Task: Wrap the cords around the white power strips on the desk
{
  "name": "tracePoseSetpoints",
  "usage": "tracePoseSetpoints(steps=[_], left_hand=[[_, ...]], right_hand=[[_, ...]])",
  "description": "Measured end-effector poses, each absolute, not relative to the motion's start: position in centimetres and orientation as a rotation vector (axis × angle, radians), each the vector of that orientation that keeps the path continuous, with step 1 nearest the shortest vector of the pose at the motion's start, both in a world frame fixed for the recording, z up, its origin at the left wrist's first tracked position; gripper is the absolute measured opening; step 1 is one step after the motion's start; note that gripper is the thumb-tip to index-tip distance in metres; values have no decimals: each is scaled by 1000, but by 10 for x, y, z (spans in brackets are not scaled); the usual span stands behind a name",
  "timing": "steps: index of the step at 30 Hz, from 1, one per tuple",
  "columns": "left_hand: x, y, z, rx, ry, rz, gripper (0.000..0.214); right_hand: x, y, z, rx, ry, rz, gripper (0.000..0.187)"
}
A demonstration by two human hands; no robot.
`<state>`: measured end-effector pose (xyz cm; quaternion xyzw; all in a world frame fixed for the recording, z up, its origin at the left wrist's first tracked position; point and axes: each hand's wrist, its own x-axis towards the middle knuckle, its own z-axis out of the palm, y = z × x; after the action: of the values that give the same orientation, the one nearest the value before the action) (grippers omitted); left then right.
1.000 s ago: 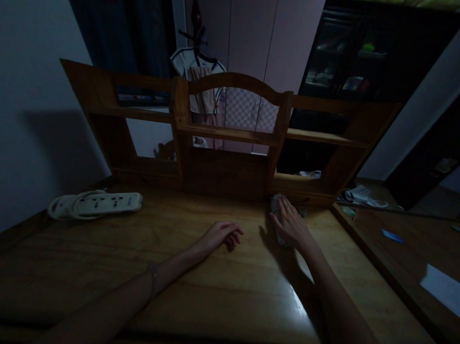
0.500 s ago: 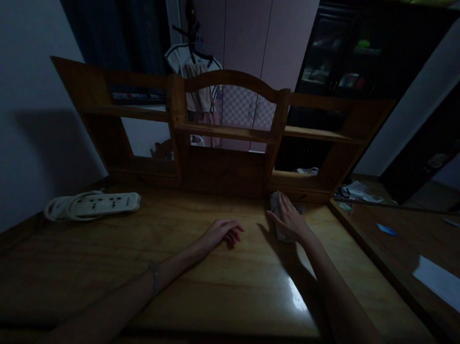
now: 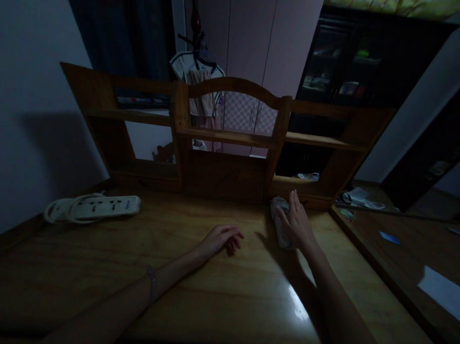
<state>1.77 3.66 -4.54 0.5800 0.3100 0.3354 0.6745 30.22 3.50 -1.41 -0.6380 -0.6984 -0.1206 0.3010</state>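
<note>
Loosely curled and relaxed, my left hand [image 3: 225, 237] is at the middle of the wooden desk top [image 3: 190, 304], with its fingers a little apart and nothing in them. A bracelet circles that wrist. Farther right, my right hand [image 3: 297, 223] lies against a folded grey cloth [image 3: 283, 232] on the desk. Its fingers are stretched out and point toward the shelf; the thumb reaches over the cloth. Part of the cloth is hidden by the hand, and I cannot tell how firmly the palm presses on it.
A white power strip [image 3: 114, 205] with its coiled cord lies at the desk's left. Along the back stands a wooden shelf unit [image 3: 228, 136]. On the lower surface at the right are a blue card [image 3: 388, 238] and white paper [image 3: 446, 294].
My right hand has turned more onto its edge and slid right across the cloth, uncovering more of it. My left hand has kept its place. The view has tipped up slightly.
</note>
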Motion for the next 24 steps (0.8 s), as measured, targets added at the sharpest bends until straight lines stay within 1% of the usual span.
tracePoseSetpoints(steps=[2, 4, 9, 11, 16, 24], left_hand=[[18, 37, -46, 1311, 694, 751, 41], [18, 36, -46, 1316, 694, 750, 41], [18, 37, -48, 1318, 706, 758, 40], [18, 38, -50, 1316, 702, 758, 41], [17, 41, -55, 1323, 695, 760, 40], [17, 41, -53, 1331, 698, 755, 41]], right_hand=[[304, 31, -8, -1660, -1800, -391, 65], [306, 29, -5, -1622, -1806, -435, 61], [313, 29, -11, -1589, -1839, -423, 63], [315, 34, -16, -1578, -1828, -340, 59], [322, 50, -26, -1497, -1622, 83, 39], [330, 62, -36, -1521, -1559, 243, 42]])
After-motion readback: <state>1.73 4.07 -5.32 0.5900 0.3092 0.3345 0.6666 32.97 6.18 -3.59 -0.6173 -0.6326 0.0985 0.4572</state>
